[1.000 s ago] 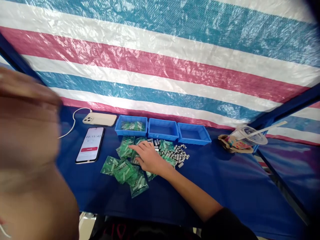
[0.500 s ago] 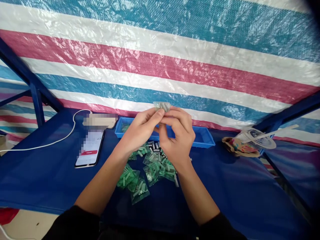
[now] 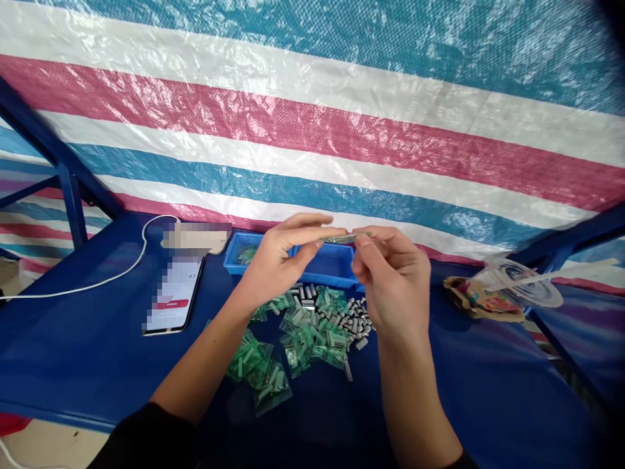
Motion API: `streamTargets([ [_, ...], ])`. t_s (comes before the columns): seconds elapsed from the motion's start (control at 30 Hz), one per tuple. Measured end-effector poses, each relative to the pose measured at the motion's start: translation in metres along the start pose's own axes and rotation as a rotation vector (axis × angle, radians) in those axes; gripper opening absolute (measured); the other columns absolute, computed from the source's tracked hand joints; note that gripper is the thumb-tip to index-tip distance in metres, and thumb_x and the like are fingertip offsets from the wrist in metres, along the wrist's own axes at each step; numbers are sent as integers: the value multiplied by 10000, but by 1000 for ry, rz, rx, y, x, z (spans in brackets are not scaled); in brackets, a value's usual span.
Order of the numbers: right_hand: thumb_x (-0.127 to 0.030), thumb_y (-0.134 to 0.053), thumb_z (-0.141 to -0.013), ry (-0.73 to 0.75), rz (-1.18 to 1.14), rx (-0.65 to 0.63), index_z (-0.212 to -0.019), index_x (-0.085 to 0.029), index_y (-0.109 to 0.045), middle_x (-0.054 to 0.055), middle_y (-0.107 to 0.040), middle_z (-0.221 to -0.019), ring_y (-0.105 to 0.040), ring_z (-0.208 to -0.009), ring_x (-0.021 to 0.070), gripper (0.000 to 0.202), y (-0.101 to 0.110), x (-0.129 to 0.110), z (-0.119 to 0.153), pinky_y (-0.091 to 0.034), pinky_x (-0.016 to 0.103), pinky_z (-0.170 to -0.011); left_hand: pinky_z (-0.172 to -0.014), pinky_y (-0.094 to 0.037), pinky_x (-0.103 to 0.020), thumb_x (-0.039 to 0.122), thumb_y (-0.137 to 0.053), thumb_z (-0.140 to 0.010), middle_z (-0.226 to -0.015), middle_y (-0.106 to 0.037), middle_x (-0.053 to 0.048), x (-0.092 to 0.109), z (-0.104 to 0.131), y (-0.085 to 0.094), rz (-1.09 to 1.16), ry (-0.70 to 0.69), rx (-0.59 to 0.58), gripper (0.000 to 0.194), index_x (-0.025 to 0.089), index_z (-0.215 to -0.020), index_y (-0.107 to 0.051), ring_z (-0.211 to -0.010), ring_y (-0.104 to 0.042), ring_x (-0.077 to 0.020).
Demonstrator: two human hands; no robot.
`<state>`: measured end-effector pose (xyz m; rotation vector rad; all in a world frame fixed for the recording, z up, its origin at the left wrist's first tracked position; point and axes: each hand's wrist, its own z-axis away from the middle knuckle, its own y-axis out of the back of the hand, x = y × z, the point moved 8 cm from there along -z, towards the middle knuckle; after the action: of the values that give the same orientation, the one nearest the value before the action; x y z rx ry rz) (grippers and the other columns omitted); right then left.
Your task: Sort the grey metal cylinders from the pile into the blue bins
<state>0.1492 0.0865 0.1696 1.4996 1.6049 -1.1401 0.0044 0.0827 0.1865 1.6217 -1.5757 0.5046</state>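
Observation:
A small clear greenish plastic bag (image 3: 339, 239) is stretched flat between both hands above the blue tray, seen almost edge-on. My left hand (image 3: 280, 257) has its thumb and index finger closed on the left end, its other fingers extended. The right end is pinched between the thumb and fingers of my right hand (image 3: 398, 280). Below, on the table, lie several green-tinted bags (image 3: 273, 384) with small silvery pieces inside. Loose short metal pieces (image 3: 359, 322) are heaped beside them, partly behind my right wrist.
Behind the hands stands a divided blue tray (image 3: 325, 277), with green bags in its left part. A phone (image 3: 170, 303) and a white cable (image 3: 105, 280) are at left. On the right, a clear plastic cup (image 3: 525, 283) lies tilted by a crumpled brown wrapper (image 3: 469, 303). Striped sheeting hangs behind.
My right hand has moved right and turned, taking the bag's right end. The bag has gone from upright to nearly flat and lower. More of the loose metal pieces now shows.

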Motion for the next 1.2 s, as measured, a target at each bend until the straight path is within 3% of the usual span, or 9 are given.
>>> streamTargets([
  [0.17,-249,-593,-827,180,14,33,-832,-206,-671,3,-670,-734,-657,-679,150,89,-3,-16,8,-544,316,-667,-726,-485,-260,262,-528,-881,-1023,-622,-29,-31,4,6,369,292,234,224,275,-1048,-676,-911,-587,-155],
  [0.27,-235,-616,-814,248,123,63,-820,-217,-668,-7,-677,-744,-650,-667,133,55,-5,-18,12,-541,280,-644,-563,-429,-215,385,-495,-896,-800,-600,-20,-43,8,-4,581,474,216,288,221,-1090,-629,-640,-534,-104],
  [0.47,-177,-636,-790,122,171,45,-1209,-278,-527,-14,-697,-828,-664,-775,157,444,-7,0,7,-543,329,-753,-676,-435,-227,219,-635,-816,-802,-564,-4,-23,4,6,280,231,194,26,199,-824,-649,-758,-530,-122],
  [0.7,-405,-578,-848,-170,-193,36,-923,-234,-656,16,-668,-952,-626,-881,154,203,-9,36,-3,-507,319,-800,-815,-455,-294,49,-568,-796,-890,-492,-23,2,7,12,-120,-72,366,208,213,-729,-677,-913,-521,-151],
  [0.8,-483,-503,-869,-259,-275,-66,-904,-223,-663,28,-669,-916,-619,-751,145,307,-23,38,3,-515,321,-708,-749,-456,-277,38,-541,-802,-844,-509,-18,-2,6,5,-188,-50,297,225,196,-713,-674,-822,-533,-135],
  [0.9,-361,-622,-816,-159,-150,-102,-957,-261,-655,-1,-659,-963,-612,-792,132,176,-27,27,8,-507,297,-743,-666,-440,-263,65,-508,-826,-788,-532,-18,-11,4,-3,-153,42,150,215,178,-756,-677,-740,-527,-131],
  [1.0,-254,-665,-775,-62,-11,-52,-1089,-285,-589,-4,-645,-988,-615,-865,145,324,-23,21,10,-509,301,-786,-706,-450,-268,138,-496,-862,-811,-600,-21,-23,4,-11,48,208,-11,195,184,-877,-685,-772,-556,-145],
  [1.1,-237,-648,-776,-45,94,26,-1171,-257,-522,30,-631,-1020,-621,-857,162,415,-14,24,9,-517,328,-770,-777,-461,-273,222,-473,-901,-930,-663,-29,-30,5,-10,233,313,-15,224,200,-982,-681,-840,-593,-155],
  [1.2,-226,-628,-785,-11,204,37,-1020,-216,-581,32,-640,-943,-610,-835,167,240,-9,23,6,-499,342,-770,-775,-465,-270,326,-484,-908,-988,-674,-46,-34,6,-9,268,345,-16,249,194,-1000,-675,-844,-603,-156],
])
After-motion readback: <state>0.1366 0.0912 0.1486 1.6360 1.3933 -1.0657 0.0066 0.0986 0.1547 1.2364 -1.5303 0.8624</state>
